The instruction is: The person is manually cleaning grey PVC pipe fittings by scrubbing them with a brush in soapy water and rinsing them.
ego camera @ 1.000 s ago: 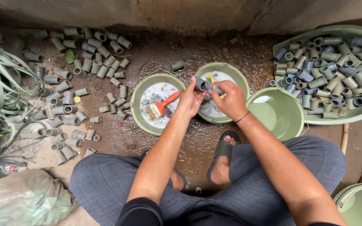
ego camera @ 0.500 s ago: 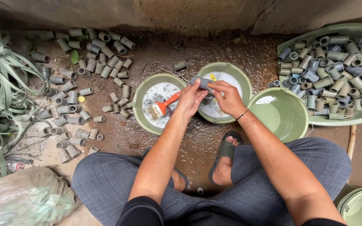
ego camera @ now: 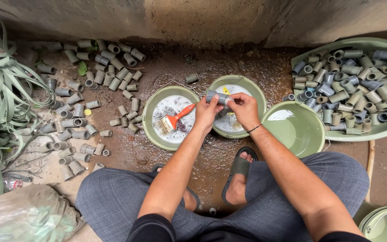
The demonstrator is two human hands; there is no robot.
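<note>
Both hands — left hand (ego camera: 208,112); right hand (ego camera: 242,109) — fingers clasped around short grey pipe fitting (ego camera: 217,97)

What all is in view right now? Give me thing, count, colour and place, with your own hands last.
pipe fitting: one, grey, held by both hands over the middle basin
middle basin: one, green, soapy water, centre
left basin: one, green, foamy water, left of centre
brush: one, orange handle, lying in the left basin
right basin: one, green, clearer water, right of centre
tub: one, green, far right, heaped with many grey fittings
loose fittings: many, grey, on wet ground at left
straps: bundle, pale green, far left
sack: one, greyish, bottom left
sandals: dark, on the feet
left hand: gripping the fitting
right hand: gripping the fitting
</note>
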